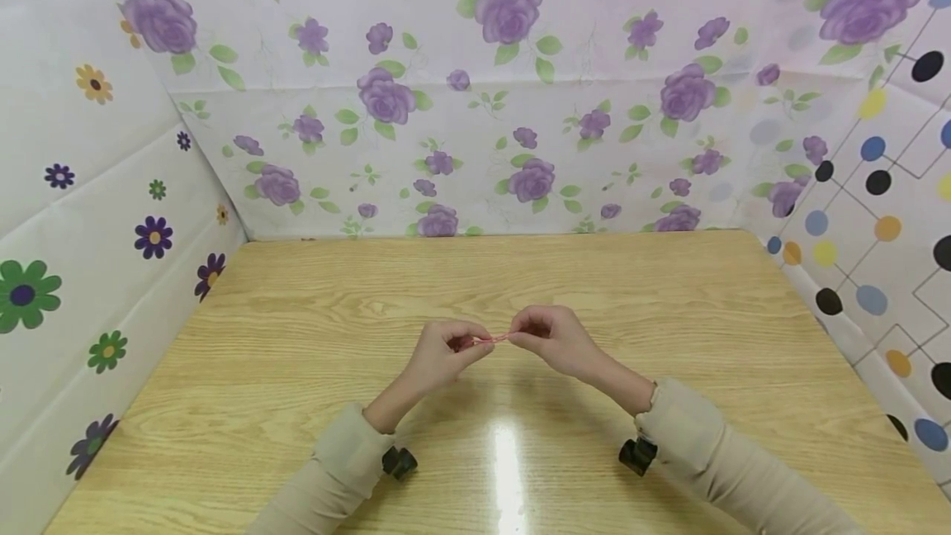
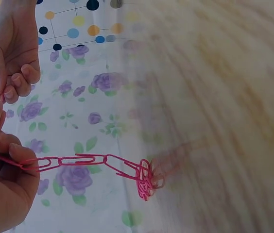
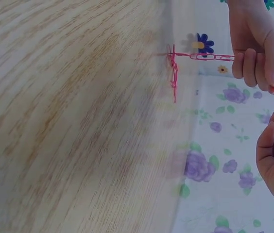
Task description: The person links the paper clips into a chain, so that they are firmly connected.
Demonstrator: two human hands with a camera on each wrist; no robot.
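My left hand [image 1: 446, 351] and right hand [image 1: 559, 340] meet fingertip to fingertip above the middle of the wooden table. Between them a pink paper clip [image 1: 501, 338] is stretched, pinched by the right thumb and fingers at one end and the left thumb and fingers at the other. From the curled fingers of the left hand, a chain of linked pink paper clips [image 2: 83, 159] runs down to the table in the left wrist view. Its lower links lie bunched in a small heap [image 3: 174, 73] on the tabletop. Fingers hide the joint between clips.
The wooden table [image 1: 334, 287] has light glare near its front. A purple-flowered sheet [image 1: 461, 147] stands behind it, a daisy-patterned sheet [image 1: 89, 213] at the left and a dotted sheet [image 1: 854, 254] at the right. Black wrist cameras [image 1: 399, 462] hang at both cuffs.
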